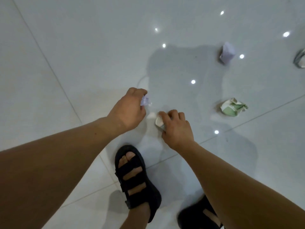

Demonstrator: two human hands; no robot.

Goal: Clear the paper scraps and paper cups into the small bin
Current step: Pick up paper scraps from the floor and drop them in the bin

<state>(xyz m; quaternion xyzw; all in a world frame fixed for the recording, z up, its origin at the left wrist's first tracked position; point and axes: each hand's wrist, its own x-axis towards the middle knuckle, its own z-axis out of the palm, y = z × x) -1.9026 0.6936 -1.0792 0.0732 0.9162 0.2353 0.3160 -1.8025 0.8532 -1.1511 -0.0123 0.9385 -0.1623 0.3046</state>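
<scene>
My left hand (pixel 127 109) grips a small pale lilac paper scrap (pixel 145 100), held just above the glossy floor. Close beside it, my right hand (pixel 175 128) curls its fingers round a crumpled white paper cup (pixel 158 121) low at the floor. A crumpled green and white paper cup (pixel 233 107) lies on the tiles to the right. Further away sits a lilac paper scrap (pixel 227 52), folded up. At the right edge a grey and white scrap (pixel 300 61) is cut off by the frame. No bin is in view.
Glossy white floor tiles (pixel 82 47) reflect ceiling lights and my shadow. My two feet in black sandals, the left (pixel 135 176) and the right (pixel 199 215), stand at the bottom middle, just behind my hands.
</scene>
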